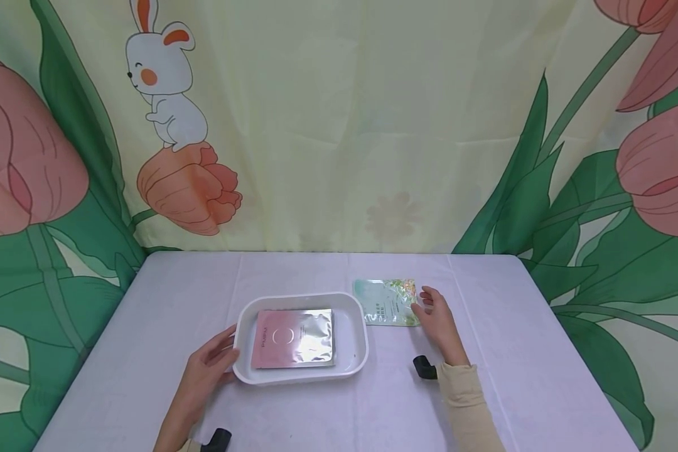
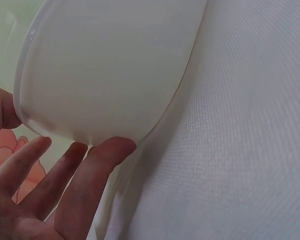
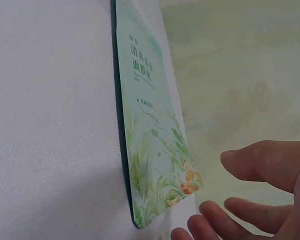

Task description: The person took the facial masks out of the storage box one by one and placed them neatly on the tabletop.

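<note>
A white tray stands on the table, and a flat pink-and-silver foil packet lies inside it. My left hand is at the tray's left end. In the left wrist view its fingertips touch the tray's outer wall, spread and slightly bent. A pale green face mask sachet with printed plants lies behind and right of the tray. My right hand is at the sachet's right edge. In the right wrist view thumb and fingers stand apart, with a gap before the sachet.
A white cloth covers the table. Behind it hangs a curtain printed with tulips and a rabbit. Black wrist devices sit beside both forearms. The sachet's left edge lies close against the tray's right rim.
</note>
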The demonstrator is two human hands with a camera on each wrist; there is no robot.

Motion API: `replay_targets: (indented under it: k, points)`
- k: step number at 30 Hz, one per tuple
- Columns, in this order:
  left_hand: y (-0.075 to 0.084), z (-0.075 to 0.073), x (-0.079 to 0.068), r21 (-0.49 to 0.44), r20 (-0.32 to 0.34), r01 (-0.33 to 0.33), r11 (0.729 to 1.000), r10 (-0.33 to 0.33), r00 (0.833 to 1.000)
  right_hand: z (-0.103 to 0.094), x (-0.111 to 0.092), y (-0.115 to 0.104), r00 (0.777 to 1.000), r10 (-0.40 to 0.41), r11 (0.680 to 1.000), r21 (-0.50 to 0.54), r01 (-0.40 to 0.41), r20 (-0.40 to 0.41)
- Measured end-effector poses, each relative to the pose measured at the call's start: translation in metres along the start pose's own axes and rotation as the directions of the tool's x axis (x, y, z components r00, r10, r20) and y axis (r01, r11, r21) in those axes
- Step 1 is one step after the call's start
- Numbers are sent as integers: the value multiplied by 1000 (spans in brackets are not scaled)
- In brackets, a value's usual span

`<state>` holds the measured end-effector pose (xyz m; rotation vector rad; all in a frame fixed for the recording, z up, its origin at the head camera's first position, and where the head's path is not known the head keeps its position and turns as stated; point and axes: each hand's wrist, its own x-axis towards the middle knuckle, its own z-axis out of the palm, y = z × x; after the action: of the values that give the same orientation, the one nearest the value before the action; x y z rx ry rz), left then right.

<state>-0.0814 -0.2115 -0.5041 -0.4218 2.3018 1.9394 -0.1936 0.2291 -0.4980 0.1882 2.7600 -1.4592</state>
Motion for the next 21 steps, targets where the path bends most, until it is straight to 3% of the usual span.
replay_targets:
  k: [9,21]
  points:
    - [0,2,1,10,-3,8,1000,-8,1000,-1,-6,-17,1000,12,999,32,-12,-8]
    - [-1,0,2,19,-5,26,999,-26,1000,19,-21,-44,993,-115,991,64,117,-26]
